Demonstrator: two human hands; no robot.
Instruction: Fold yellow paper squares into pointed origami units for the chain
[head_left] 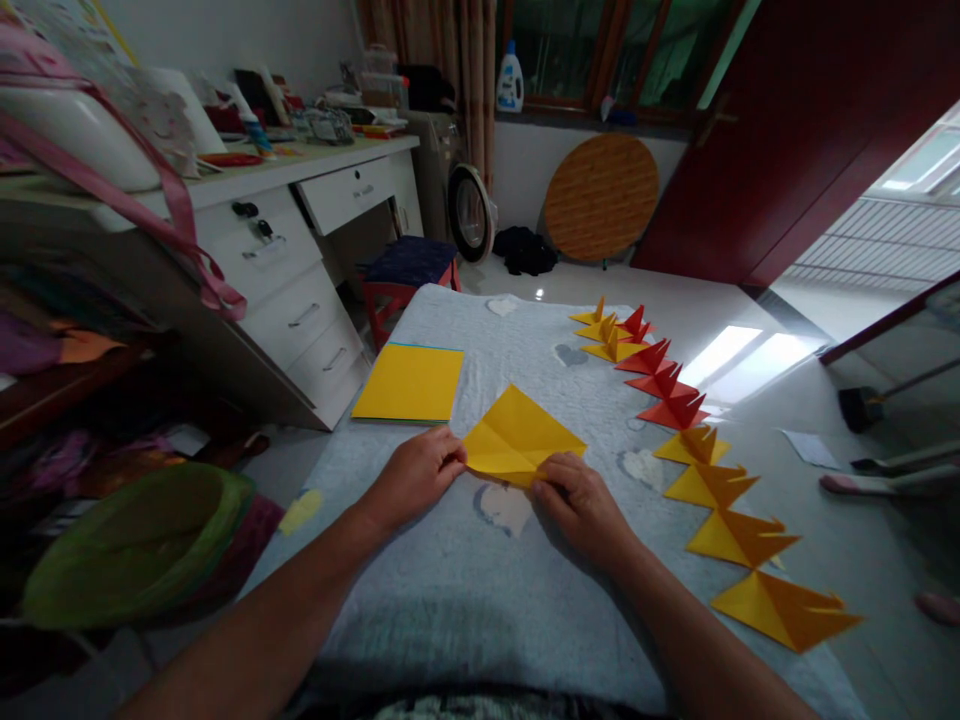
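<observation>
1. A creased yellow sheet (517,425) rests on the pale cloth (435,600).
2. The left hand (421,465) pinches its left corner; the right hand (579,497), its near right edge.
3. Beyond lies a paper stack (411,384); rightward, folded figures (709,487).

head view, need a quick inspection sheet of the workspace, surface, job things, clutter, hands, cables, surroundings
Surface: pale blue cloth with a heart pattern, slightly wrinkled.
Job's things: creased yellow sheet between the hands; paper stack, yellow on top, beyond the left hand; folded paper pieces, red and yellow, along the right side.
Clutter: desk at left crowded with items; dark heap on the floor.
Hands: left hand pinches the sheet's left corner; right hand grips its near edge, towards the right.
Cables: nothing seen.
Surroundings: stool, open washing machine, round wooden board.
</observation>
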